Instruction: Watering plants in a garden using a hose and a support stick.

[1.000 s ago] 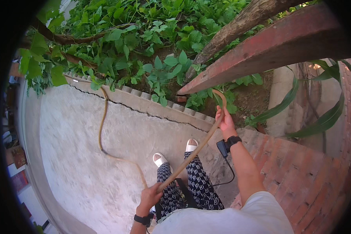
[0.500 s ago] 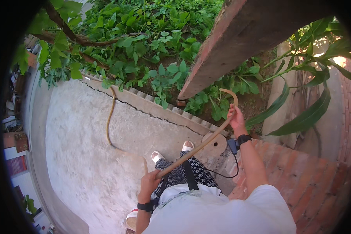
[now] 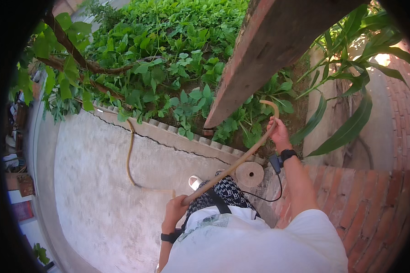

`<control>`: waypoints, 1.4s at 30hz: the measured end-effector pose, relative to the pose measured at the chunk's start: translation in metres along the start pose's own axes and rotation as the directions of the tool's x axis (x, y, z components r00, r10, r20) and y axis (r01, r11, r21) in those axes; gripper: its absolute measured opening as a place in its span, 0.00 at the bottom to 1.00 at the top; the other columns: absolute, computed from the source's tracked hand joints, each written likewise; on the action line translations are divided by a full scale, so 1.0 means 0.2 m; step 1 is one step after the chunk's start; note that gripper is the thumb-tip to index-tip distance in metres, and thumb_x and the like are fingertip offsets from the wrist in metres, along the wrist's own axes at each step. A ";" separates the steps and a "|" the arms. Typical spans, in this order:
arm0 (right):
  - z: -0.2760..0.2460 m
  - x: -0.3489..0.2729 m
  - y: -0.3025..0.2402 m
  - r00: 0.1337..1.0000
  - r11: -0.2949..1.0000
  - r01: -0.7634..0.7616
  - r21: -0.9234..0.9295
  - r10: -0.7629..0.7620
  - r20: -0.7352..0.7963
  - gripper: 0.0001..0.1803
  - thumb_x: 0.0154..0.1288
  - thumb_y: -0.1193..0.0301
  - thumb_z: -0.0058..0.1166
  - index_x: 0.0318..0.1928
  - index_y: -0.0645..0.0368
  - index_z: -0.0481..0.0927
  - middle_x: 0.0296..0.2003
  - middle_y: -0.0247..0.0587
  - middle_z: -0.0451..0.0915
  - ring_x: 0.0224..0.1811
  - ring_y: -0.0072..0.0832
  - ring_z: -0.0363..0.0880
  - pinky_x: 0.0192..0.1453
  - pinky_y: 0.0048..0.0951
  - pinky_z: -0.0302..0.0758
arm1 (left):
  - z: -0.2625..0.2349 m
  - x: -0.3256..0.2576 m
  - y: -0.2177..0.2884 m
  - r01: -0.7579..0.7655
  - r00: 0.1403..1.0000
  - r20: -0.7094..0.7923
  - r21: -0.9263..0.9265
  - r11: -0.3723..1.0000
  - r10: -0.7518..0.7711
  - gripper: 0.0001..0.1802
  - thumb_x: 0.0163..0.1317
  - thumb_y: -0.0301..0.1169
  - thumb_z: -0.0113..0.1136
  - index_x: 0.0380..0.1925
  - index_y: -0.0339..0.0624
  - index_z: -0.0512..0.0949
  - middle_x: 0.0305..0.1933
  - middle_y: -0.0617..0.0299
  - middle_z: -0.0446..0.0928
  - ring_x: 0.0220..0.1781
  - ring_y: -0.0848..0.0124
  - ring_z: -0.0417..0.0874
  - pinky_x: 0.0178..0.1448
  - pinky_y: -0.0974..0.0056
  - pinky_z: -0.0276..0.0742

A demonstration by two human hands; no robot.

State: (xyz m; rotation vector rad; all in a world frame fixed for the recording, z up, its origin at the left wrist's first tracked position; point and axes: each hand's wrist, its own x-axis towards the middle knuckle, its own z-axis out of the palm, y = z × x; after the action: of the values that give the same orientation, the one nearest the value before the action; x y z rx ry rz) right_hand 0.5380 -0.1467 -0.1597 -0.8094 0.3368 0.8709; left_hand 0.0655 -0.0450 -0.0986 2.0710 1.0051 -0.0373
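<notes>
A tan hose (image 3: 230, 170) runs slantwise across the front of my body, between my two hands. My right hand (image 3: 278, 131) is closed round it near its free end, which curls over beside low leaves at the garden bed. Lower down, my left hand (image 3: 175, 210) grips the same hose in a fist at my waist. From there the hose drops to the concrete, bends, and runs on toward the bed's edge. A dark device with a black cable hangs at my right wrist.
A thick wooden beam (image 3: 255, 59) slants down from the upper right. Leafy plants (image 3: 168, 41) fill the bed behind a scalloped border (image 3: 168, 129). Long leaves (image 3: 346, 129) reach in at the right above brick paving (image 3: 351, 195). A round stone (image 3: 249, 174) with a hole lies by my feet.
My view has shifted slightly, and one foot has moved forward toward the round stone. Both hands keep their hold on the hose at about the same places.
</notes>
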 end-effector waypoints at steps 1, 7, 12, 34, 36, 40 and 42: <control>0.00 0.02 -0.02 0.999 0.999 0.036 -0.011 -0.036 0.027 0.08 0.59 0.70 0.42 0.38 0.60 0.67 0.28 0.34 0.70 0.24 0.21 0.67 0.25 0.23 0.68 | -0.01 0.01 0.01 -0.004 1.000 0.024 0.032 0.999 0.003 0.13 0.41 0.29 0.57 0.31 0.45 0.75 0.25 0.52 0.74 0.28 0.56 0.75 0.31 0.60 0.70; 0.03 0.12 -0.13 0.999 1.000 0.031 0.003 -0.031 0.044 0.07 0.60 0.70 0.41 0.36 0.61 0.66 0.26 0.35 0.68 0.22 0.20 0.65 0.24 0.23 0.67 | -0.01 0.12 0.20 0.004 1.000 -0.012 -0.063 0.998 -0.005 0.14 0.43 0.32 0.58 0.34 0.45 0.75 0.24 0.52 0.74 0.27 0.57 0.75 0.30 0.62 0.70; -0.02 0.20 -0.24 0.999 0.999 -0.042 0.003 0.042 0.012 0.06 0.60 0.70 0.40 0.33 0.60 0.65 0.25 0.34 0.67 0.21 0.20 0.65 0.21 0.22 0.67 | 0.11 0.17 0.24 0.012 0.998 -0.062 -0.107 0.994 -0.019 0.12 0.43 0.28 0.56 0.32 0.44 0.75 0.28 0.52 0.74 0.30 0.57 0.76 0.32 0.61 0.70; -0.25 0.21 -0.45 0.996 1.000 0.014 -0.024 -0.016 -0.089 0.08 0.60 0.69 0.41 0.37 0.61 0.66 0.27 0.37 0.69 0.24 0.23 0.66 0.27 0.29 0.68 | 0.23 0.22 0.43 0.138 0.988 0.083 -0.091 0.986 -0.131 0.12 0.42 0.28 0.54 0.30 0.41 0.75 0.27 0.50 0.74 0.31 0.55 0.75 0.34 0.59 0.69; -0.29 0.20 -0.48 0.995 0.999 0.034 -0.023 -0.036 -0.096 0.09 0.61 0.69 0.41 0.37 0.60 0.66 0.27 0.37 0.68 0.24 0.23 0.66 0.27 0.29 0.68 | 0.23 0.22 0.43 0.148 0.986 0.086 -0.091 0.985 -0.141 0.12 0.41 0.29 0.55 0.30 0.41 0.75 0.26 0.49 0.73 0.31 0.55 0.75 0.34 0.59 0.68; -0.31 0.20 -0.53 0.988 0.997 0.051 -0.063 -0.059 -0.143 0.09 0.61 0.67 0.40 0.37 0.60 0.65 0.27 0.36 0.68 0.24 0.22 0.65 0.26 0.27 0.67 | 0.24 0.24 0.40 0.135 0.989 0.073 -0.115 0.984 -0.127 0.12 0.41 0.29 0.55 0.30 0.41 0.75 0.27 0.50 0.73 0.31 0.55 0.74 0.34 0.60 0.68; -0.30 0.20 -0.56 0.987 0.996 0.050 -0.074 -0.060 -0.146 0.09 0.60 0.67 0.41 0.37 0.60 0.65 0.27 0.35 0.68 0.24 0.22 0.65 0.25 0.27 0.67 | 0.26 0.24 0.37 0.072 0.994 0.086 -0.079 0.994 -0.065 0.12 0.41 0.29 0.55 0.30 0.41 0.75 0.27 0.50 0.74 0.31 0.56 0.74 0.34 0.60 0.69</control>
State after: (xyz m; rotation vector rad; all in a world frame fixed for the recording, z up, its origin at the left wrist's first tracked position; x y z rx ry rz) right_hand 0.6546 -0.2111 -0.1670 -0.9476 0.4141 0.7764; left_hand 0.1632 -0.0741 -0.1015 1.9443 1.0103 -0.1150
